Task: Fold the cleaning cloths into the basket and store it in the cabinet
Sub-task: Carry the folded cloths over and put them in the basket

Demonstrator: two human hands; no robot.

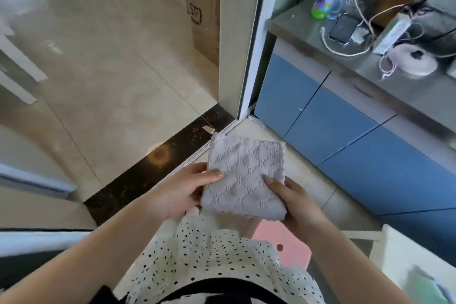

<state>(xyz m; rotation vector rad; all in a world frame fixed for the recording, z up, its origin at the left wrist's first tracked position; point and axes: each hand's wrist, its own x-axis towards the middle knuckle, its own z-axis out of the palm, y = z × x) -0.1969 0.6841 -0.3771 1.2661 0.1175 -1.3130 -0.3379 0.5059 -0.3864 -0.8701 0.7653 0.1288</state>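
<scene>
Tiled kitchen floor (111,86); folded grey quilted cloth (244,180), both hands gripping

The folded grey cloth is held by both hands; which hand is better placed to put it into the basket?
Probably the right hand. It grips the right edge of the cloth, and what seems to be the basket stands at the lower right, on that side. The left hand would have to cross the body.
</scene>
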